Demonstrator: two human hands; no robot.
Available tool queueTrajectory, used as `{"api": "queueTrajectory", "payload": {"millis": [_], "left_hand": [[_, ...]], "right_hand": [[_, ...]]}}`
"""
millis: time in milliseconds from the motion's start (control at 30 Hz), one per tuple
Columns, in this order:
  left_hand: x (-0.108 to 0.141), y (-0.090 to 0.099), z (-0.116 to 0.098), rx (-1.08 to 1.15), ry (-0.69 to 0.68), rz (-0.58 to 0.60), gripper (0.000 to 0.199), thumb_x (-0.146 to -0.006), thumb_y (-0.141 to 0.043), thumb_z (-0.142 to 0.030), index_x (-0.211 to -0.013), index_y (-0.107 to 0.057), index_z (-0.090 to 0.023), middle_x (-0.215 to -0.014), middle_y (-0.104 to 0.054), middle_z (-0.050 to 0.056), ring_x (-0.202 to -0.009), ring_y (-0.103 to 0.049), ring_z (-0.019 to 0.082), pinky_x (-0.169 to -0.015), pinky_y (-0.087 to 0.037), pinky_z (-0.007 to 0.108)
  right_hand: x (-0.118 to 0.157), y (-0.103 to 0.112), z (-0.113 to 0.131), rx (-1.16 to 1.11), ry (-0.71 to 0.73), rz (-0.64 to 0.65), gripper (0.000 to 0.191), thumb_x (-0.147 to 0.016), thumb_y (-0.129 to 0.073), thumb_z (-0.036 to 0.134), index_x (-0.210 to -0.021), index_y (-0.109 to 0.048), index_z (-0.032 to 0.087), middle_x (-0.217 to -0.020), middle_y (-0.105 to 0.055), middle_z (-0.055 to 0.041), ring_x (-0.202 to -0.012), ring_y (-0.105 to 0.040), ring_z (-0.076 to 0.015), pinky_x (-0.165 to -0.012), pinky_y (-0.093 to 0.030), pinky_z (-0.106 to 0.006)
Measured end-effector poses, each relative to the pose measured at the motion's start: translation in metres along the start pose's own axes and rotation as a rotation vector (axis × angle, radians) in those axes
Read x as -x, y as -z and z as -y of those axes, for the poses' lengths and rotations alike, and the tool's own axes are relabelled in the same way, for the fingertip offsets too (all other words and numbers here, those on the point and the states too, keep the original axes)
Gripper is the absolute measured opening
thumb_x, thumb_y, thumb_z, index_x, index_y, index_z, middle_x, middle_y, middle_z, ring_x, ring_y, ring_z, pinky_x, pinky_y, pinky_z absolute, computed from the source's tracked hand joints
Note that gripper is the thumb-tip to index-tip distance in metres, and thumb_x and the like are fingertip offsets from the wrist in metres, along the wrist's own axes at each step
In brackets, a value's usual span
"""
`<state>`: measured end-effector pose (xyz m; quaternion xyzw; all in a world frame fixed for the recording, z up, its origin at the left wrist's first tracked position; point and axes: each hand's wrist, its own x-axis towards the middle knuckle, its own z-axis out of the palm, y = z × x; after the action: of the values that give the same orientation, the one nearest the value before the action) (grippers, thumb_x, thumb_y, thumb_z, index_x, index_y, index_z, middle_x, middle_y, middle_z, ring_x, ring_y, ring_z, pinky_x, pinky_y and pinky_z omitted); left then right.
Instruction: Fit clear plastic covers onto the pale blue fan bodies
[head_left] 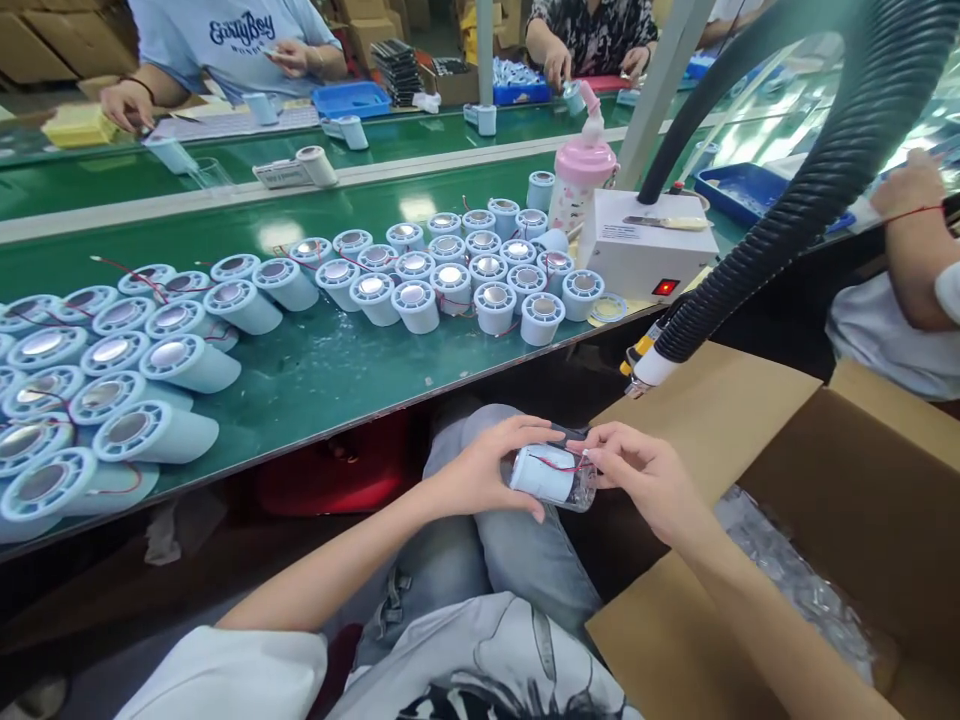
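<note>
Above my lap, my left hand [499,468] is wrapped around a light blue plastic cylinder [541,474] that lies on its side. A clear plastic piece [582,490] sits at the cylinder's right end. Thin red and dark wires [559,465] run along the cylinder toward my right hand [630,465]. The thumb and forefinger of that hand pinch together at the wire ends beside the clear piece. Whatever small part is between those fingertips is mostly hidden. On the bench edge beyond, many similar light blue cylinders [495,305] with silver round tops stand or lean in groups.
A cardboard box [825,480] of clear plastic parts stands open at my right. Above it hangs a black corrugated hose [810,190] with a yellow and white nozzle [649,365]. A white box [637,245] and a pink bottle [581,180] stand on the green bench [322,370]. Co-workers sit opposite and right.
</note>
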<state>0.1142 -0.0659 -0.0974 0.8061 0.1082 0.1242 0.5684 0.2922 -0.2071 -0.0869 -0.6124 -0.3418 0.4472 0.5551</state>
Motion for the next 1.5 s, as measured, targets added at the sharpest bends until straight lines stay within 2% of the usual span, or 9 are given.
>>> {"api": "queueTrajectory", "payload": {"millis": [133, 233, 300, 400, 533, 667, 933, 1300, 1500], "left_hand": [[0.002, -0.005, -0.005, 0.347, 0.144, 0.079, 0.069, -0.067, -0.083, -0.027, -0.131, -0.055, -0.026, -0.132, -0.058, 0.011, -0.118, -0.058, 0.027, -0.097, -0.05, 0.04], [0.004, -0.009, -0.008, 0.521, 0.248, 0.004, 0.068, -0.067, -0.083, -0.024, -0.129, -0.054, -0.023, -0.13, -0.057, 0.011, -0.113, -0.06, 0.025, -0.094, -0.052, 0.038], [0.006, -0.01, -0.011, 0.578, 0.295, -0.018, 0.066, -0.069, -0.082, -0.025, -0.128, -0.053, -0.023, -0.127, -0.058, 0.011, -0.107, -0.062, 0.023, -0.085, -0.055, 0.034], [0.008, -0.008, -0.016, 0.566, 0.312, 0.017, 0.067, -0.072, -0.08, -0.03, -0.131, -0.051, -0.024, -0.126, -0.057, 0.011, -0.098, -0.064, 0.022, -0.072, -0.057, 0.031], [0.009, -0.002, -0.025, 0.391, 0.208, 0.036, 0.072, -0.07, -0.082, -0.028, -0.135, -0.052, -0.026, -0.13, -0.059, 0.009, -0.109, -0.062, 0.023, -0.089, -0.053, 0.033], [0.01, 0.0, -0.028, 0.333, 0.123, 0.037, 0.074, -0.068, -0.083, -0.022, -0.136, -0.053, -0.028, -0.137, -0.057, 0.008, -0.121, -0.058, 0.024, -0.098, -0.05, 0.032], [0.014, 0.0, -0.027, 0.256, 0.057, 0.055, 0.078, -0.068, -0.083, -0.019, -0.138, -0.052, -0.029, -0.141, -0.055, 0.008, -0.127, -0.054, 0.024, -0.102, -0.049, 0.032], [0.016, 0.001, -0.029, 0.211, 0.032, 0.051, 0.077, -0.068, -0.083, -0.022, -0.138, -0.051, -0.028, -0.14, -0.055, 0.009, -0.129, -0.052, 0.025, -0.101, -0.049, 0.034], [0.016, 0.001, -0.029, 0.197, 0.014, 0.049, 0.075, -0.069, -0.083, -0.022, -0.137, -0.052, -0.029, -0.139, -0.056, 0.008, -0.128, -0.052, 0.025, -0.101, -0.049, 0.034]], "right_hand": [[0.001, 0.007, -0.001, -0.128, -0.025, 0.042, 0.035, -0.082, -0.07, 0.05, -0.064, -0.069, 0.02, -0.104, -0.067, -0.0087, -0.095, -0.066, -0.0274, -0.069, -0.062, -0.037], [0.007, 0.009, -0.003, 0.112, 0.19, 0.141, 0.023, -0.08, -0.074, 0.045, -0.094, -0.076, 0.026, -0.127, -0.063, -0.0085, -0.117, -0.059, -0.0328, -0.093, -0.055, -0.047], [0.013, 0.01, -0.005, 0.357, 0.346, 0.153, 0.036, -0.077, -0.079, 0.033, -0.112, -0.071, 0.03, -0.134, -0.06, -0.0069, -0.126, -0.053, -0.0327, -0.105, -0.046, -0.051], [0.019, 0.01, -0.006, 0.475, 0.416, 0.145, 0.037, -0.08, -0.076, 0.025, -0.115, -0.067, 0.029, -0.132, -0.061, -0.0063, -0.124, -0.055, -0.0302, -0.105, -0.047, -0.047], [0.02, 0.013, -0.004, 0.296, 0.274, 0.217, 0.04, -0.081, -0.076, 0.028, -0.118, -0.061, 0.03, -0.124, -0.064, -0.0043, -0.11, -0.064, -0.024, -0.093, -0.057, -0.035], [0.02, 0.014, 0.0, 0.164, 0.117, 0.263, 0.041, -0.082, -0.077, 0.029, -0.119, -0.06, 0.031, -0.123, -0.062, -0.002, -0.106, -0.065, -0.0204, -0.09, -0.057, -0.03], [0.022, 0.011, 0.006, -0.028, -0.028, 0.302, 0.034, -0.085, -0.074, 0.033, -0.114, -0.059, 0.029, -0.108, -0.065, -0.0013, -0.1, -0.061, -0.0163, -0.083, -0.055, -0.024], [0.018, 0.004, 0.003, -0.173, -0.21, 0.239, 0.039, -0.084, -0.071, 0.048, -0.106, -0.055, 0.02, -0.081, -0.067, 0.0005, -0.068, -0.063, -0.0115, -0.062, -0.057, -0.021], [0.016, -0.003, -0.002, -0.204, -0.33, 0.213, 0.047, -0.082, -0.064, 0.062, -0.096, -0.052, 0.019, -0.069, -0.067, 0.0007, -0.055, -0.066, -0.0136, -0.051, -0.057, -0.021]]}}
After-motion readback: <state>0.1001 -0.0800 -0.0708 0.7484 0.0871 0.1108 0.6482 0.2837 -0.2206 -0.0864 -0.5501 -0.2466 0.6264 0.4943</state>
